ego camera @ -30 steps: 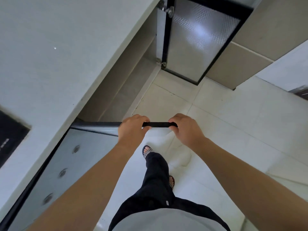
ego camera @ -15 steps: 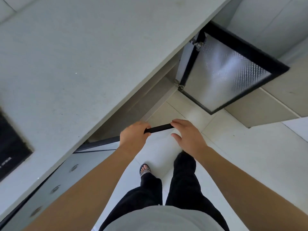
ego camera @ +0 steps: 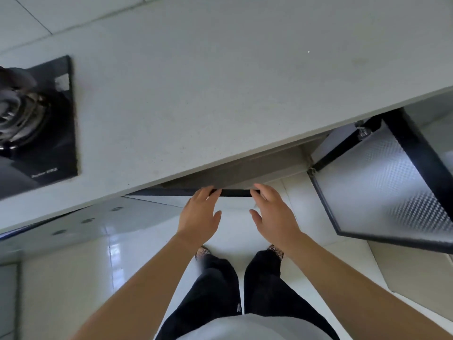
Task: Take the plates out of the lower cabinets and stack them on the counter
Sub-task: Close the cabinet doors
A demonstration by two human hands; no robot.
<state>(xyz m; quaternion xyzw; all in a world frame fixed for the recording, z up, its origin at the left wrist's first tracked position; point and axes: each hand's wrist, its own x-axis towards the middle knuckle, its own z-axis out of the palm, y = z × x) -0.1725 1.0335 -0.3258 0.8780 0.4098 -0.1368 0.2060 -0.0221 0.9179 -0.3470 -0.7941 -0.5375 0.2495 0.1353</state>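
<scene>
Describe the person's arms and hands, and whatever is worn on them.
The left hand and right hand are bare: no gloves, rings or watch show. The left forearm and right forearm are uncovered to the frame's edge, so no sleeves are visible. Below them are a light grey top, black trousers and patterned open-toed sandals.

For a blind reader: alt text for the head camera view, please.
The left hand and right hand rest on the black top edge of an open cabinet door below a grey counter; a second door stands open at right, a gas stove at left.
</scene>
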